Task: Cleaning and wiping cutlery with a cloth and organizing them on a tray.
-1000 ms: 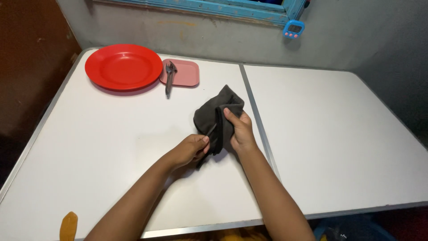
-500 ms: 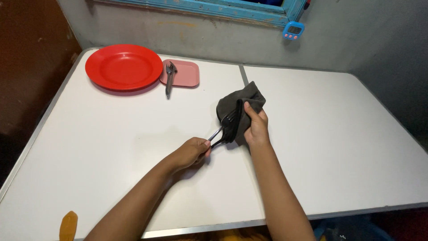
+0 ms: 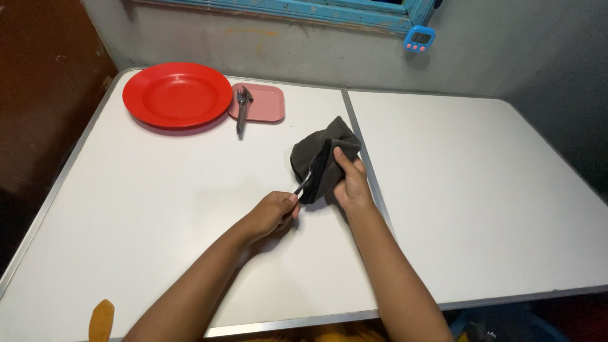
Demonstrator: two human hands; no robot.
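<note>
My right hand (image 3: 350,182) grips a dark grey cloth (image 3: 313,152) bunched above the white table (image 3: 158,209). The cloth is wrapped around the upper part of a dark metal utensil (image 3: 309,180), whose head is hidden in the folds. My left hand (image 3: 272,212) pinches the lower end of that utensil's handle, just left of and below the cloth. Both hands hover over the table's middle, close to the seam between its two halves.
A round red plate (image 3: 177,95) sits at the far left. Next to it is a small pink square plate (image 3: 265,103) with a metal spoon (image 3: 242,107) lying across its left edge. A small blue timer (image 3: 418,38) hangs on the wall. An orange object (image 3: 101,318) pokes in at the bottom left.
The right hand with the cloth slid right along the utensil, then back left toward the left hand. The left hand stayed almost still, holding the handle.
</note>
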